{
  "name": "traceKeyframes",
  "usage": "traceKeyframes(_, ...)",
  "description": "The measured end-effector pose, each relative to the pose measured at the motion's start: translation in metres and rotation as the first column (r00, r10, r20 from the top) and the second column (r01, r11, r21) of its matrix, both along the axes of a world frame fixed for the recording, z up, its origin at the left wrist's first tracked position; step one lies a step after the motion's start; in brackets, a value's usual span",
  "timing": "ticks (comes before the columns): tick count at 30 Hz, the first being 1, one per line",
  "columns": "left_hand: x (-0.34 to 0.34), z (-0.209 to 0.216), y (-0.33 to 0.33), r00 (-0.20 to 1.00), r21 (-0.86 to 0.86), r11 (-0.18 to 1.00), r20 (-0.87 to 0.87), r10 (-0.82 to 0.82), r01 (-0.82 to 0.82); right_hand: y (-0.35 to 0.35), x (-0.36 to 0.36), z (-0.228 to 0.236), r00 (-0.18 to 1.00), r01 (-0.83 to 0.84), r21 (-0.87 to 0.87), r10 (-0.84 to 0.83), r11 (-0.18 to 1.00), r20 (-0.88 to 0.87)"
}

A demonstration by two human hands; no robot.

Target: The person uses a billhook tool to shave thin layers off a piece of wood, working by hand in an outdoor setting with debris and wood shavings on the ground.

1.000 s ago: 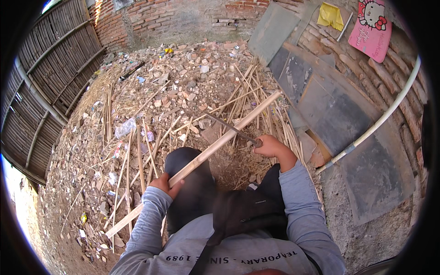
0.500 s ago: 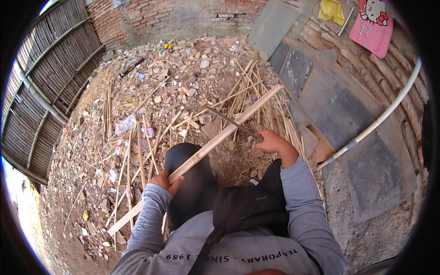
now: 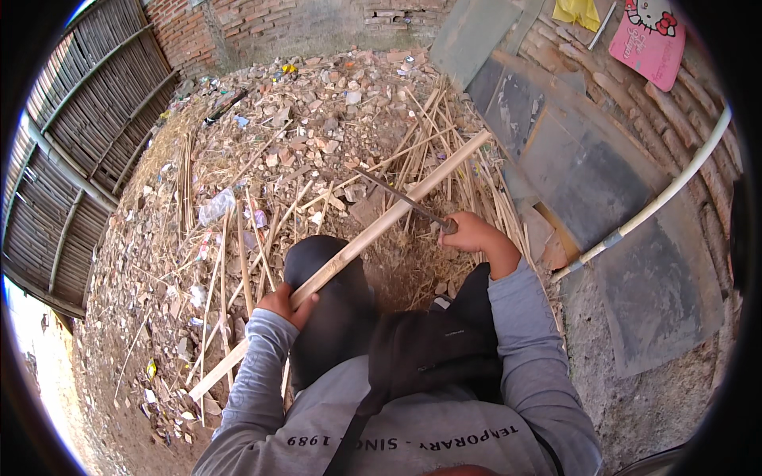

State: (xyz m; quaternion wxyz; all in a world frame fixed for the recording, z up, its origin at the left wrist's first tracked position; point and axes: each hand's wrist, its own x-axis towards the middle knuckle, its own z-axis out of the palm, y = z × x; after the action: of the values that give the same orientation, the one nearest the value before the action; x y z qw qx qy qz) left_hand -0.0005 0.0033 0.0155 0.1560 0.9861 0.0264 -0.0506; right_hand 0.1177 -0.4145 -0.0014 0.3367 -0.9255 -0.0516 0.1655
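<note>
My left hand (image 3: 284, 305) grips a long pale bamboo pole (image 3: 389, 222) near its lower third; the pole runs from lower left to upper right across my dark-clad knee. My right hand (image 3: 470, 236) holds the handle of a long dark blade (image 3: 393, 197), whose edge rests across the pole near its middle and points up and left. Both grey sleeves come in from the lower edge.
A heap of brick rubble and litter (image 3: 302, 119) lies ahead, strewn with thin bamboo strips (image 3: 429, 143). Grey slabs (image 3: 587, 174) and a white pipe (image 3: 675, 190) lean at the right. A bamboo fence (image 3: 71, 159) stands on the left.
The pole and both hands have stayed nearly in place; the blade has shifted slightly along the pole.
</note>
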Motion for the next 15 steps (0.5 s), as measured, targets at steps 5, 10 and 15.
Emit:
traceKeyframes(5,0.001,-0.004,0.001,1.000,0.018,1.000,0.023,-0.004,0.003,-0.003,0.002,-0.007,0.998,-0.022,0.009,0.022,1.000,0.051)
traceKeyframes(10,0.003,-0.005,0.000,1.000,0.031,0.999,0.010,-0.011,0.011,-0.009,0.007,-0.018,0.998,-0.039,0.020,0.038,0.999,0.046)
traceKeyframes(15,0.002,-0.002,-0.001,1.000,0.034,0.999,0.015,-0.023,0.023,-0.008,0.008,-0.020,0.998,-0.051,0.057,0.048,0.997,0.048)
